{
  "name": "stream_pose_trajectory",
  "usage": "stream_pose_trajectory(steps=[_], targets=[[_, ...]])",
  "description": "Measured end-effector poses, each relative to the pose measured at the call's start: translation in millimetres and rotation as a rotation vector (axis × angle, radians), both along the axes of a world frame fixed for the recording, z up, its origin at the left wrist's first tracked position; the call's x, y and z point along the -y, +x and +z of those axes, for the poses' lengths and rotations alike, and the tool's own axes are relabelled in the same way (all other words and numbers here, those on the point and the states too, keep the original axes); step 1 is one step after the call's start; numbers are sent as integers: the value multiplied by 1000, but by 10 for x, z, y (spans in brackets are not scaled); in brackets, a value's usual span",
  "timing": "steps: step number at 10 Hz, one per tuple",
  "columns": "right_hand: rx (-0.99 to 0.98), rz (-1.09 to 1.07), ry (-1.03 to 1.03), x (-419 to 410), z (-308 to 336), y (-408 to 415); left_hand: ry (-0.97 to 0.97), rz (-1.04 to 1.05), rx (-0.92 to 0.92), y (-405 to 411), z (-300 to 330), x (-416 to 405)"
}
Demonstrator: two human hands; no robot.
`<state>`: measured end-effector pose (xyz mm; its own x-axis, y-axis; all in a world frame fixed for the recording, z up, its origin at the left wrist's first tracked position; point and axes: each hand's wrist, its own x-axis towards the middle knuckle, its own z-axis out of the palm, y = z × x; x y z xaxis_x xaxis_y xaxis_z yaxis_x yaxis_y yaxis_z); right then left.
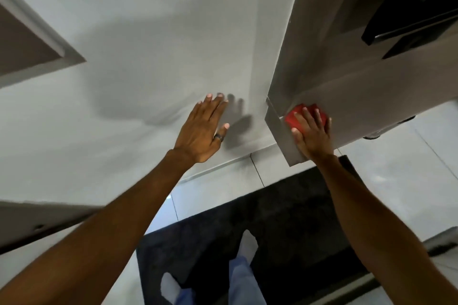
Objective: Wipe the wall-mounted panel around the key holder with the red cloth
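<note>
Under our right hand (312,135) the red cloth (305,116) is lying bunched into a soft, rounded wad, its bright colour showing past our fingertips and beside the thumb. We are pressing it flat-palmed, fingers spread over it, against the wall-mounted panel (347,96), a smooth, matte grey slab with crisp square edges whose lower corner is jutting out just below our wrist. Well above that hand, a glossy black fixture (409,15) is sitting on the panel; we cannot tell what it is.

Our left hand (202,131) is resting open on the plain pale wall (136,44) to the left of the panel, fingers stretched out and close together, holding nothing, a dark ring (218,137) on one finger. Its shadow is falling on the flat paint just beyond the fingertips.

Below both arms, a dark, fuzzy mat (285,230) is covering part of the shiny light floor tiles (396,168), and we are seeing blue trouser legs (241,280) and pale socks on it.
</note>
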<state>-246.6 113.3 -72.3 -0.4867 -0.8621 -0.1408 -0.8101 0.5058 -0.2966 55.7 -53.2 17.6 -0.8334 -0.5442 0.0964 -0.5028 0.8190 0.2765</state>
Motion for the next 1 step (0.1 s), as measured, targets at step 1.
stream_pose_trajectory(steps=[1], targets=[[-39, -43, -46, 26, -135, 65, -54, 45, -8, 46, -78, -114]])
